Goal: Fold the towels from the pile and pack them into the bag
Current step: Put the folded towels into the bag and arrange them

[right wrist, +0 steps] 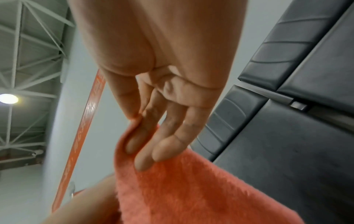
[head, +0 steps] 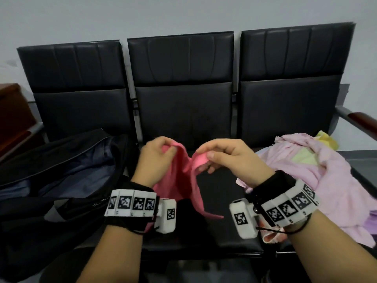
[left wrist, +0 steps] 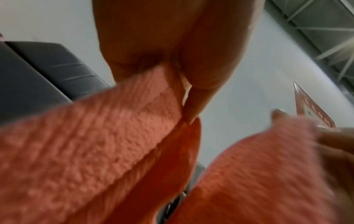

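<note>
A pink towel [head: 183, 178] hangs between my two hands above the middle black seat. My left hand [head: 158, 153] pinches one top edge of it, and the left wrist view shows the cloth [left wrist: 114, 136] caught between thumb and fingers. My right hand [head: 214, 155] pinches the other top edge, thumb and forefinger closed on the fabric [right wrist: 172, 189] in the right wrist view. The towel sags in a V between the hands. An open black bag [head: 67, 166] lies on the left seat. The pile of towels [head: 318, 180], mostly pale pink, sits on the right seat.
A row of three black padded seats [head: 181, 111] stands against a pale wall. A wooden armrest [head: 361, 117] sticks out at the far right and a brown cabinet [head: 12, 111] at the far left. A yellow cloth [head: 326, 139] peeks out behind the pile.
</note>
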Demonstrator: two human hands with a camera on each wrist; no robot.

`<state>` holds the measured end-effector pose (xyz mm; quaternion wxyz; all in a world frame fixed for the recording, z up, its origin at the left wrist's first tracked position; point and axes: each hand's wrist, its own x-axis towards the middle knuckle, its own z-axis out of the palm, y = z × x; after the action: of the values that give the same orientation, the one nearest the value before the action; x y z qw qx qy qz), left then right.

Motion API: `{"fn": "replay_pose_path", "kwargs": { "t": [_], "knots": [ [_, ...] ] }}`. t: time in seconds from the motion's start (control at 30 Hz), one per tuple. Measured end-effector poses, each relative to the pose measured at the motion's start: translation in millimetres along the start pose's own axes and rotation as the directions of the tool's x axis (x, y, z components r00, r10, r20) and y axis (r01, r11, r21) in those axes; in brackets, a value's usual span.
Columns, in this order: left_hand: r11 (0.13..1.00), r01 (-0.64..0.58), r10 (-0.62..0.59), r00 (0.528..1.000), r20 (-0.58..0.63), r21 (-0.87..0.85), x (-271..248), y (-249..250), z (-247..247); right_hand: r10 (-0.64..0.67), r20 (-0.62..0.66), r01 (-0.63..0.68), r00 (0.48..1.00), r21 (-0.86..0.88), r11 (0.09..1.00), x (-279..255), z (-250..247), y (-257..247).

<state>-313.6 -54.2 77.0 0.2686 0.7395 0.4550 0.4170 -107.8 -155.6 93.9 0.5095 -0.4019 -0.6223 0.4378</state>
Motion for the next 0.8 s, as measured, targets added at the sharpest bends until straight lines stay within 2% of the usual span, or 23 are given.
{"fn": "replay_pose_path", "kwargs": {
  "t": [0.1,0.17,0.23,0.3,0.43,0.6,0.7,0.8],
  "knots": [
    [0.993,0.027,-0.052,0.975,0.216,0.114,-7.4,-6.7,13.3,0.114,0.091,-0.104,0.989,-0.109,0.989,-3.3,0.4,16.8],
    [0.982,0.069,-0.125,0.934,0.335,0.176,-13.8,-16.1,14.0,0.132,0.067,-0.113,0.989,-0.236,0.965,-6.4,4.9,28.5],
    [0.982,0.092,-0.149,0.911,0.385,0.164,-20.7,-23.1,10.7,0.125,0.017,-0.114,0.992,-0.305,0.945,-7.0,11.6,36.2],
    [0.990,0.110,-0.137,0.924,0.358,0.093,-26.8,-26.7,4.7,0.101,0.012,-0.091,0.995,-0.350,0.933,-4.4,21.5,38.4],
    [0.991,0.116,-0.100,0.972,0.212,-0.065,-35.4,-24.0,-10.2,-0.030,0.068,0.059,0.997,-0.492,0.868,2.8,47.1,39.4],
    [0.986,0.027,0.013,0.971,0.237,-0.165,-46.9,-14.4,-25.3,-0.024,0.039,0.039,0.999,-0.458,0.888,10.5,58.4,44.1],
    [0.986,0.014,0.023,0.976,0.216,-0.165,-51.3,-14.4,-29.2,-0.013,0.010,0.016,1.000,-0.412,0.911,9.6,62.5,46.6],
    [0.993,0.019,0.003,0.982,0.191,-0.113,-55.0,-16.5,-25.4,-0.087,-0.034,0.060,0.996,-0.474,0.878,7.2,64.3,51.2]
  ]
}}
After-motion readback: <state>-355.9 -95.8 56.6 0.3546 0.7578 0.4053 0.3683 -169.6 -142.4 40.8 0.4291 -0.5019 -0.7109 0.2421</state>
